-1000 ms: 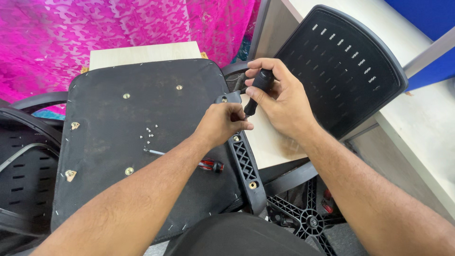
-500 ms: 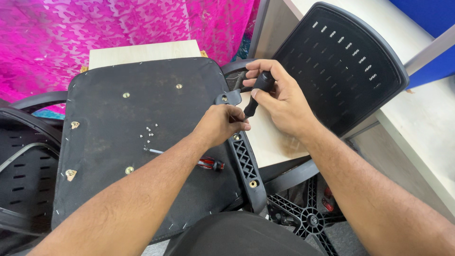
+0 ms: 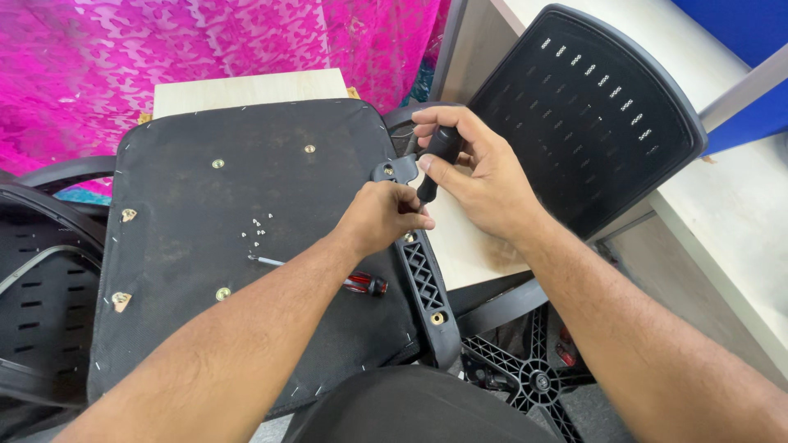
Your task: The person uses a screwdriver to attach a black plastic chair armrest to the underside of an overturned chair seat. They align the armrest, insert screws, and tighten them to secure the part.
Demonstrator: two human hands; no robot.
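An upturned black chair seat (image 3: 205,205) lies before me, its underside showing brass screw inserts. Along its right edge runs a black plastic armrest bracket (image 3: 423,283). My right hand (image 3: 480,176) is closed around the black handle of a screwdriver (image 3: 435,160), held upright over the bracket's upper end. My left hand (image 3: 382,217) pinches the screwdriver's tip at the bracket, fingers curled. The screw under the tip is hidden. A second screwdriver with a red handle (image 3: 361,283) lies on the seat under my left forearm, next to several small loose screws (image 3: 256,231).
A perforated black chair backrest (image 3: 591,115) leans at the right against a pale desk (image 3: 739,221). A star-shaped chair base (image 3: 525,373) sits on the floor below. Pink patterned cloth (image 3: 164,41) hangs behind, and another black chair part (image 3: 33,271) lies at the left.
My right hand has shifted slightly on the screwdriver handle, as if turning it. My left hand stays at the tip on the bracket.
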